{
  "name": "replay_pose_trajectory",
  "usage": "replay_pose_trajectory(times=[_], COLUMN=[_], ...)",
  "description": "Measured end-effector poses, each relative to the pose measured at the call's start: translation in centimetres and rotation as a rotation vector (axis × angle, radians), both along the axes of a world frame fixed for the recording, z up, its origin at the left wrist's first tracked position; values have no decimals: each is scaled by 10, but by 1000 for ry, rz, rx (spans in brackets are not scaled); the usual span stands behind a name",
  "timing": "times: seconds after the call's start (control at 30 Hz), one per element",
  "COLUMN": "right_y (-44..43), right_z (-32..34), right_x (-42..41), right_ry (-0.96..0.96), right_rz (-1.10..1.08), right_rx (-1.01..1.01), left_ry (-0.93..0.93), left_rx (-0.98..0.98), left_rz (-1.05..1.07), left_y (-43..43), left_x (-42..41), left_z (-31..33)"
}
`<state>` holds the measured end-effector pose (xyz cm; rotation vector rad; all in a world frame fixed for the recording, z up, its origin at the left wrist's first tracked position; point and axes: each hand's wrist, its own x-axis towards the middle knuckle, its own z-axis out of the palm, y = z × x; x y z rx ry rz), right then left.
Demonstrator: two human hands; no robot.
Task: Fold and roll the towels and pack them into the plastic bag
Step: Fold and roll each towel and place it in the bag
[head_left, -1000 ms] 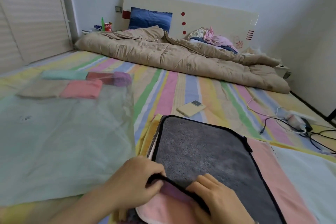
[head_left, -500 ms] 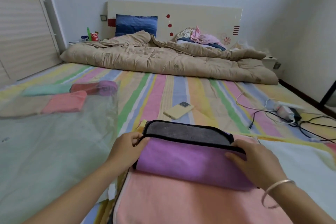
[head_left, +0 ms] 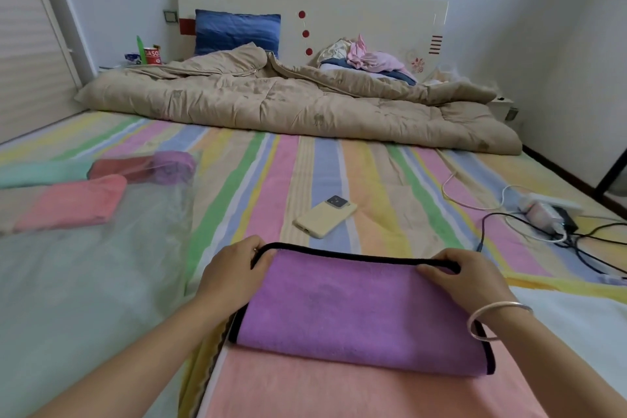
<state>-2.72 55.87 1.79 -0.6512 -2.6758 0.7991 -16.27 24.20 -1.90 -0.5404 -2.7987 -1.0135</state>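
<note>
Brought the black-trimmed edge fully across since half a second ago, covering the grey strip that showed then, and left the purple towel [head_left: 359, 309] folded in half with only its purple face up. Lies just nearside of the phone [head_left: 325, 215], on top of a pink towel [head_left: 339, 390] spread flat. Pinched at its far left corner by the left hand [head_left: 234, 268], right on the trim. Held at the far right corner by the right hand [head_left: 475, 278], fingers bent over the trim, thumb hidden. Judged mid-fold, not yet at the rolling. To do it well: match trim to trim along the far edge, square both corners, then smooth from the middle outward to leave no trapped wrinkle. Avoid dragging the pink towel beneath. Left of the phone, the clear plastic bag [head_left: 101, 282] lying flat, with rolled towels [head_left: 74, 204] seen through its far end: pink, teal, dark red, purple. Right of the phone, tangled cables [head_left: 590, 241] and a power strip [head_left: 549, 204]. Beyond the phone, a beige quilt [head_left: 288, 105] heaped across the striped sheet [head_left: 305, 163].
</note>
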Motion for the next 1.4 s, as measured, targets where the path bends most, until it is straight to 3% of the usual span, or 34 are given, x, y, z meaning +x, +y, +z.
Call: replay_pose_trajectory(times=[0.17, 0.27, 0.4, 0.5, 0.6, 0.7, 0.77, 0.8, 0.87, 0.93, 1.03, 1.1, 1.17, 1.3, 1.4], right_y=[-9, -14, -15, -15, -20, -24, -30, -35, -52, -77, -121, -149, -172, -189, -168], right_z=[-8, -8, 0, 6, 14, 26, 37, 44, 60, 74, 77, 68, 55, 38, 36], right_x=[3, 16, 34, 39, 42, 43, 39, 36, 25, 12, -13, -26, -33, -31, -22], right_ry=[-62, -124, -254, -261, -296, -316, -288, -263, -194, -154, -163, -180, -214, -322, -237], right_rz=[-124, -254, -259, -246, -272, -276, -262, -242, -180, -86, 41, 105, 171, 312, 313], right_rx=[163, 196, -8, -200, -359, -479, -511, -525, -600, -676, -642, -609, -738, -985, -989], left_ry=[-16, 224, 484, 360, 267, 347, 325, 288, 62, -114, -440, -477, -526, -548, -499], left_rx=[-81, -227, -144, -83, -172, -386, -412, -359, -50, 343, 752, 795, 782, 468, 496], left_rz=[29, 129, -16, -290, -473, -507, -485, -497, -505, -315, -14, 45, 95, 177, 90], left_y=[6, 8, 22, 50, 75, 85, 86, 86, 86, 79, 56, 35, 18, 1, -1], left_x=[2, 13, 44, 80, 108, 110, 108, 107, 105, 98, 79, 65, 56, 43, 41], left_z=[0, 10, 21, 27, 11, -12, -17, -15, -4, 12, 32, 40, 45, 34, 26])
